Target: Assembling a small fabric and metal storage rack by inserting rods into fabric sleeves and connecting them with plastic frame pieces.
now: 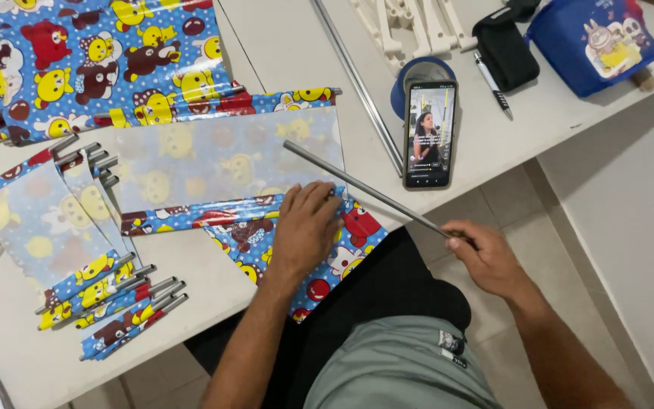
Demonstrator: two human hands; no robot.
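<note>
Several finished rod panels lie stacked; left hand presses flat the cartoon sheet, right hand grips an uninserted metal rod.

My left hand and my right hand are both bare, with no gloves, rings or watch, and my forearms are uncovered all the way up, with no sleeve reaching them in view. I wear grey-green shorts with a small dark patch with pale markings sewn near the hem. Under them is dark black cloth across my lap.
</note>
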